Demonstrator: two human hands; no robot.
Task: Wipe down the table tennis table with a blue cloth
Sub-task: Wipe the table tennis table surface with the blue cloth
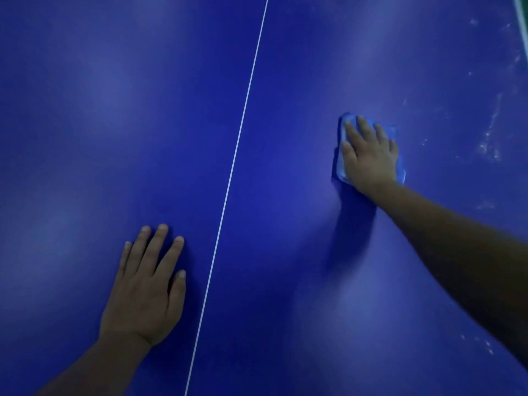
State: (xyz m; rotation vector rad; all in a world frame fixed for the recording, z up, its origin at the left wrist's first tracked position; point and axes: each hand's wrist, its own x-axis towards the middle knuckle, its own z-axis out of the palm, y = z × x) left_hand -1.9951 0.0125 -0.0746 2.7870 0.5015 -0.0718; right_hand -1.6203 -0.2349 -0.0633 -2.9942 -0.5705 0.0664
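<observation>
My right hand (368, 155) presses flat, fingers straight, on the blue cloth (343, 167), which lies on the table (314, 67) right of the white centre line (237, 144). My left hand (145, 290) rests spread on the table. My palm hides most of the cloth.

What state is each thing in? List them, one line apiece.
blue cloth: folded, flat on the table, pressed under the right hand.
right hand: fingers straight, palm down on the cloth, right of the white line.
left hand: flat, fingers spread, resting on the bare table left of the line.
table tennis table: blue top, whitish smears and specks at its right side.
white centre line: unbroken, uncovered.
</observation>
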